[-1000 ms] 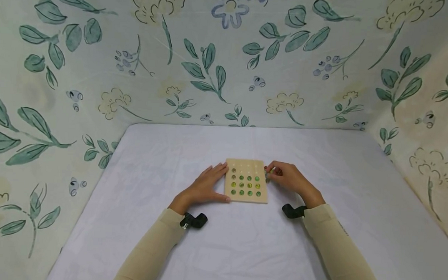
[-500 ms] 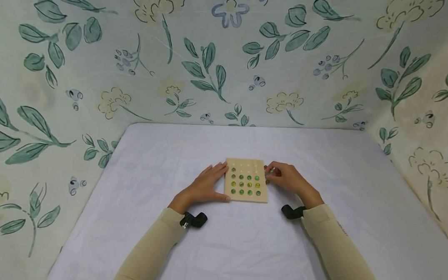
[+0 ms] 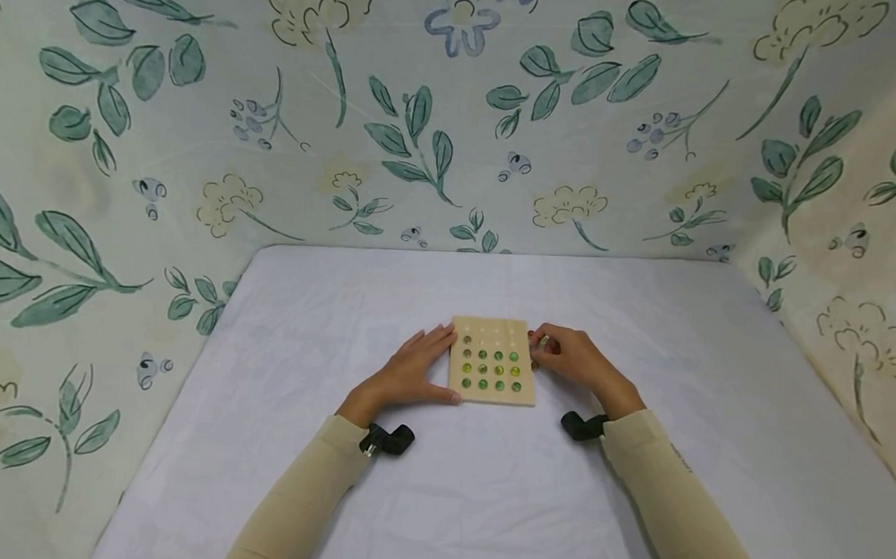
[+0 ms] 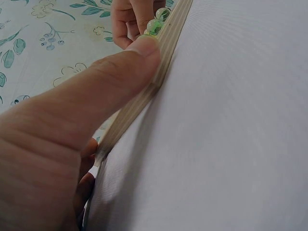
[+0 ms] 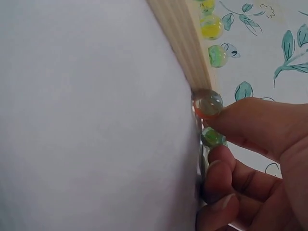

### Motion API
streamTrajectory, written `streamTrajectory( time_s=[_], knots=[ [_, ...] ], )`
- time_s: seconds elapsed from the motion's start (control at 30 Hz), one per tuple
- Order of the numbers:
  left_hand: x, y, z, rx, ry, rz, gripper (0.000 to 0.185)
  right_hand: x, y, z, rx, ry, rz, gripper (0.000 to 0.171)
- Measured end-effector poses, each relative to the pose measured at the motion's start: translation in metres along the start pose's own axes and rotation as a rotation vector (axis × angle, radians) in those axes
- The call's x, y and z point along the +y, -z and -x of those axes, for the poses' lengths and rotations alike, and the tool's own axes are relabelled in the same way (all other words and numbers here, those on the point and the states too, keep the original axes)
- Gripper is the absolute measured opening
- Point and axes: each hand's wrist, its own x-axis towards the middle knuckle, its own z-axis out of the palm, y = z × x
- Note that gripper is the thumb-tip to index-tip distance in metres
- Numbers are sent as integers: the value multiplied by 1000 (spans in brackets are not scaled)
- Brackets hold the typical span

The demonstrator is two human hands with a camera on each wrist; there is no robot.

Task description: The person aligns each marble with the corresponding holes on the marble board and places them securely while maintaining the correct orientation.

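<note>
Pale wooden board [image 3: 491, 362] studded with green, yellow marbles [image 3: 499, 370], touched by spread left hand [image 3: 406, 374]; right hand [image 3: 578, 358] curled at orange-tinged marble [image 5: 208, 102], grip unclear.

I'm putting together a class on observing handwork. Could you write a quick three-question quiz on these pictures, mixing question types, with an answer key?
1. Multiple choice: in the head view, along which side of the wooden board is the left hand?
A) far side
B) left side
C) right side

2. True or false: in the right wrist view, the right hand is well away from every marble.

3. Count: in the head view, how many marbles show in place on the board?

Key:
1. B.
2. False; its thumb is right by a clear marble with an orange tint.
3. Thirteen: three rows of four, plus one.
</note>
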Motion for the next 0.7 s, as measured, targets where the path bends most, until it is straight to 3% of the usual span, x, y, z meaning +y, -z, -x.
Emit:
streamTrajectory(
  time_s=[0.7],
  knots=[
    [1,-1,0,-1,7,1,111,0,1,0,-3,18,20,8]
  ],
)
